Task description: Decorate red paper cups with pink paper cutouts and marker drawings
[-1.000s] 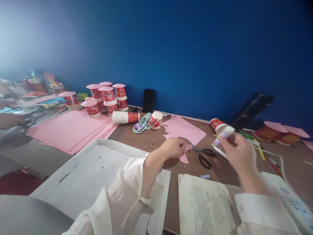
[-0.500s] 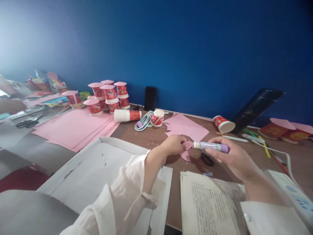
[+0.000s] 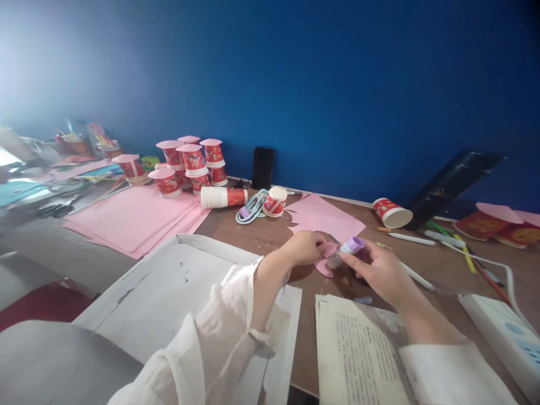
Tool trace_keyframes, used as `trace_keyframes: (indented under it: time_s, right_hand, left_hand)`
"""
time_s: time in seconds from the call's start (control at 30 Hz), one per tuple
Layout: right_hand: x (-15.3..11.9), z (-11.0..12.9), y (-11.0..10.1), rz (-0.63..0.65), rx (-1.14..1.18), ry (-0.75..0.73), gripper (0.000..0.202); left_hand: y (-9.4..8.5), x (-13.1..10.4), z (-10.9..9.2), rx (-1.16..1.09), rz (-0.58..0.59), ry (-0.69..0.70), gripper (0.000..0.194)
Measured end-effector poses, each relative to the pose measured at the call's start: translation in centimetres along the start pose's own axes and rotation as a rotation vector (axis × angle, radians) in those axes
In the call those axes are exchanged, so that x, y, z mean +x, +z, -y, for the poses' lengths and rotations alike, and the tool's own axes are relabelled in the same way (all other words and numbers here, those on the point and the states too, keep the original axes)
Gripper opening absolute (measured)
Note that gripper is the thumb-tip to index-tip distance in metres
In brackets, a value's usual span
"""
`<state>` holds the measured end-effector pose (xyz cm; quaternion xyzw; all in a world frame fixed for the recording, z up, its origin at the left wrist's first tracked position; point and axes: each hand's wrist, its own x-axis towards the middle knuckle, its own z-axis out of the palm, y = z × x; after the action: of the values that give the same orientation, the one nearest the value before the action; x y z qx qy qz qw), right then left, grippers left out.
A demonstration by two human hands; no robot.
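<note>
A small cut piece of pink paper (image 3: 324, 266) is pinched in my left hand (image 3: 304, 247), over the brown table. My right hand (image 3: 375, 269) is closed around a glue stick (image 3: 346, 251) with a purple end, tilted so that its lower end meets the pink piece. Whether the glue itself touches the paper cannot be made out. Behind my hands lies a larger pink sheet (image 3: 327, 216) with cut edges. A red paper cup (image 3: 275, 202) stands upside down beside a coiled pale cable (image 3: 252, 208).
Red cups with pink discs (image 3: 194, 160) are stacked at the back left, behind pink sheets (image 3: 135, 216). A printed booklet (image 3: 358, 354) lies in front of my right hand, a white tray (image 3: 185, 239) at left. A power strip (image 3: 502, 332) sits at right.
The glue stick has gone from nearly level to steeply tilted, its purple end now up, and my right hand has moved slightly left. My left hand still pinches the pink piece.
</note>
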<state>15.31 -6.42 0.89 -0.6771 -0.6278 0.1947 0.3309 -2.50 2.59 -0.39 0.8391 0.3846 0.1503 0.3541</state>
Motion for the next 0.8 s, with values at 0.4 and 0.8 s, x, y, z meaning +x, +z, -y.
trace_keyframes:
  time_s: [0.4,0.8]
  right_hand:
    - [0.1,0.0,1.0,-0.02,-0.081,-0.029,0.032]
    - [0.1,-0.3,1.4,0.051,-0.02,-0.012,0.028]
  left_hand:
    - [0.0,0.1,0.0,-0.007,-0.002,-0.006,0.037]
    - [0.3,0.4,0.3,-0.013,0.006,0.002,0.032]
